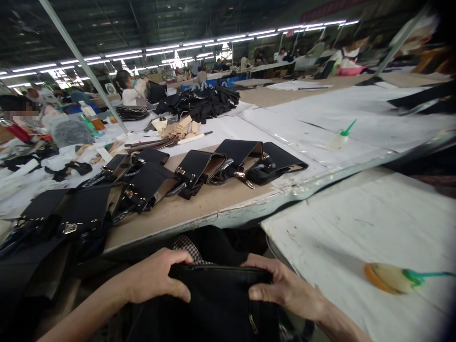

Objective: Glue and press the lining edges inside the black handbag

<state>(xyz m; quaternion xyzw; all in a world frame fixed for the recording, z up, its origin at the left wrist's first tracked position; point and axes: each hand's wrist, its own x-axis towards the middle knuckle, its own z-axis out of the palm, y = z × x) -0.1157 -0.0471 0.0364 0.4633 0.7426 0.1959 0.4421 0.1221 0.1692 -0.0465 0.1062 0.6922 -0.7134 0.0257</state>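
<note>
A black bag piece [217, 299] lies low in front of me, its upper edge running between my hands. My left hand [160, 278] grips the left end of that edge, thumb in front and fingers behind. At the right end, my right hand [276, 287] pinches the same edge, thumb on the near face. A small gold zipper pull [253, 324] shows below my right thumb. Behind the piece is some black-and-white checked cloth [188, 248]. The lower part of the piece runs out of view.
Several black bags with gold clasps, one of them nearest left [83, 204], line the table edge [199, 219]. A glue bottle [390, 279] lies on the white table [356, 218] at right; another bottle [342, 138] stands farther back. People work beyond a black pile [203, 102].
</note>
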